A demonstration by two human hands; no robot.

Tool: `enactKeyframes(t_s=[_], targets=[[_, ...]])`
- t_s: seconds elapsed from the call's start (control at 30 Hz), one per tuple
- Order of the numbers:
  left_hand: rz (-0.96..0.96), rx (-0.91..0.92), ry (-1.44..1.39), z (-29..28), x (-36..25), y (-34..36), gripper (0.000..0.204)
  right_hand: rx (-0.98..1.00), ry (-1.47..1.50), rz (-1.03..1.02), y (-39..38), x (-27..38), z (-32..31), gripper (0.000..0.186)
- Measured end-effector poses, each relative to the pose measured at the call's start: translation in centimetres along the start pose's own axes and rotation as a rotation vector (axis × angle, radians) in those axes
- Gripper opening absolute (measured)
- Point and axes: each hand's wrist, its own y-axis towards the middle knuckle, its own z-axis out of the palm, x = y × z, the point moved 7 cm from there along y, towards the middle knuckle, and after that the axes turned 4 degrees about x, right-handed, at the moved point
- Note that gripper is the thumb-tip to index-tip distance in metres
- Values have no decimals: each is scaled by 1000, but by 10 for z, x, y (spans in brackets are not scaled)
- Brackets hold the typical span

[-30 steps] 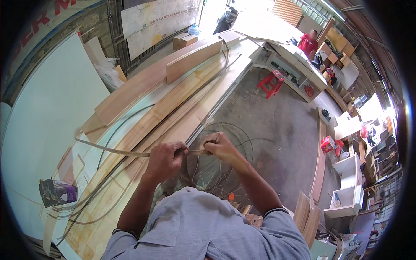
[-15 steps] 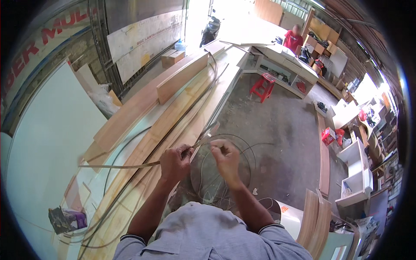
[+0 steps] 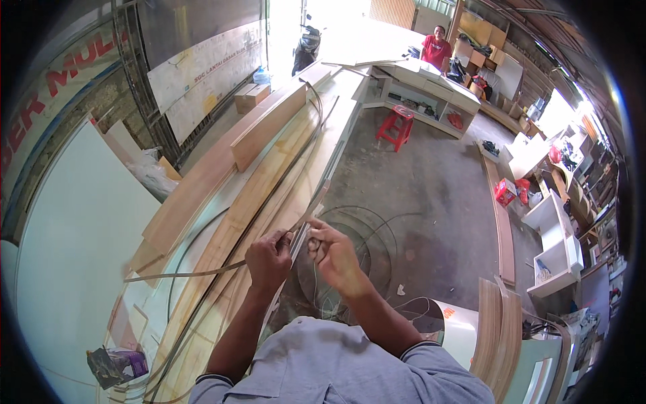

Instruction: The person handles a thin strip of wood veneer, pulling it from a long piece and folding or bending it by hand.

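Observation:
A long, thin brown strip, like edge banding (image 3: 195,274), comes in from the left and passes through the closed fingers of my left hand (image 3: 268,259). Beyond the hand it bends up and away over the edge of the boards. My right hand (image 3: 334,259) is close beside the left, fingers curled in and the index fingertip at the strip. What its fingers hold, if anything, is hidden. Long pale wooden boards (image 3: 269,185) lie stacked under and ahead of my left hand. More of the thin strip lies in loose loops (image 3: 392,249) on the floor to the right.
A dark and purple box (image 3: 118,365) sits at the near left. A large white panel (image 3: 74,229) stands at the left. Ahead are a red stool (image 3: 396,128), white cabinets (image 3: 431,91) and a person in red (image 3: 436,52). Curved wood pieces (image 3: 498,330) stand at the near right.
My right hand has moved left and slightly down, closer to my left hand and the strip. The view has shifted a little to the right.

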Motion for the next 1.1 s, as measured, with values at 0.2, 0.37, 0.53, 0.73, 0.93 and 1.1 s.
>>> enactKeyframes(t_s=[0.2, 0.37, 0.53, 0.73, 0.93, 1.1], targets=[[17, -33, -6, -5, 1, 0, 15, 73, -371, 101, -10, -23, 2, 39], [20, -24, -40, -4, 3, -7, 14, -101, -997, -446, -1, 19, -1, 28], [-25, 43, -52, 2, 3, -16, 16, -74, -1027, -494, -4, 20, 3, 22], [1, 145, -72, -4, -3, -24, 14, 320, -1221, -533, -4, 29, 15, 15], [-33, 221, -83, -6, -5, -31, 15, 474, -1371, -256, 4, 20, 5, 14], [-53, 216, -108, -4, 1, -34, 15, 508, -1356, -323, 1, 21, 11, 16]])
